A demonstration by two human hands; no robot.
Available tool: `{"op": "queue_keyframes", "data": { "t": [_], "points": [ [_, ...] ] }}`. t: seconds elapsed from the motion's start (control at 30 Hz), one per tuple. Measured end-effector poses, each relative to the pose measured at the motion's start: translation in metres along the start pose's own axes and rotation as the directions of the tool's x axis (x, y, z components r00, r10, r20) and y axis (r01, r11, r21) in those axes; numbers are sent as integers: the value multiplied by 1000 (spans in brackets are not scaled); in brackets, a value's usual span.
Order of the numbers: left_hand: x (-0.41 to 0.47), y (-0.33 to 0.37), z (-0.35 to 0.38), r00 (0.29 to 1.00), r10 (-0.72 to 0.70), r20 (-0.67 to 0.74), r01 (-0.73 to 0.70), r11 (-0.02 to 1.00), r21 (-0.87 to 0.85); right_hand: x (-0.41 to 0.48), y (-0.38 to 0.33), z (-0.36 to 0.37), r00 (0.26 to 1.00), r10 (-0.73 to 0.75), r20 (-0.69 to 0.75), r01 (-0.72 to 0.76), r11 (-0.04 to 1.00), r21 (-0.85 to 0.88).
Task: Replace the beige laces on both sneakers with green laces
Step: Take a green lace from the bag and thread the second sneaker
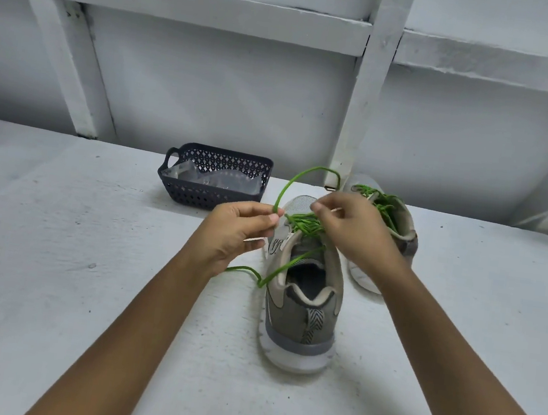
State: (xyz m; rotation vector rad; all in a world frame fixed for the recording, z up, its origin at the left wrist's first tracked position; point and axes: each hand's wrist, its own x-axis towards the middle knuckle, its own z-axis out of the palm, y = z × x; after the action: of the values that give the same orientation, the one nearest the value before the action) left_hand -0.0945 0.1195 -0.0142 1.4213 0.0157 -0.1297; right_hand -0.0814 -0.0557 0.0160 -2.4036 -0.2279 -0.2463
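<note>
Relacing stands at the near sneaker (301,314) on the table (83,287), the far sneaker (397,229) already green: left hand (235,233) pinches the green lace (287,186), right hand (355,238) fingers seemingly pinch its end above the eyelets, so threading and drawing out slack likely come next.

A person's left hand (235,230) pinches a green lace (288,183) between thumb and forefinger just beside the toe of a grey-and-beige sneaker (301,307) standing heel-first toward the camera on a white table (70,251). The right hand (352,234) hovers over the shoe's eyelets, fingers curled, and appears to pinch the same lace, which arcs in a loop between the two hands. Another stretch of it trails out of the collar and onto the table under the left wrist. A second sneaker (401,229), laced in green, sits behind the right hand. A dark perforated basket (198,194) holding clear plastic (214,179) stands near the wall.
</note>
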Motion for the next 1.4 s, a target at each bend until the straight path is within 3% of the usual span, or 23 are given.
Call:
{"op": "queue_keyframes", "data": {
  "t": [0.2, 0.6, 0.8, 1.17, 1.4],
  "points": [
    [2, -16, 12, 994, 22, -111, -17, 999, 49, -29, 16, 16, 988, -128, -82, 132, 990, 46],
    [2, -21, 19, 970, 177, -169, -155, 979, 136, -34, 30, 25, 997, -64, -51, 68, 995, 73],
    [5, -24, 16, 954, 263, -145, -219, 939, 267, -32, 30, 25, 999, -40, -25, 41, 997, 62],
    [3, -25, 16, 972, 191, -136, -165, 969, 181, -27, 23, 31, 998, -9, -58, 12, 999, 47],
    [-1, -25, 18, 979, 167, -116, -149, 977, 151, -26, 22, 32, 996, 82, -45, -73, 983, 166]
  ]
}}
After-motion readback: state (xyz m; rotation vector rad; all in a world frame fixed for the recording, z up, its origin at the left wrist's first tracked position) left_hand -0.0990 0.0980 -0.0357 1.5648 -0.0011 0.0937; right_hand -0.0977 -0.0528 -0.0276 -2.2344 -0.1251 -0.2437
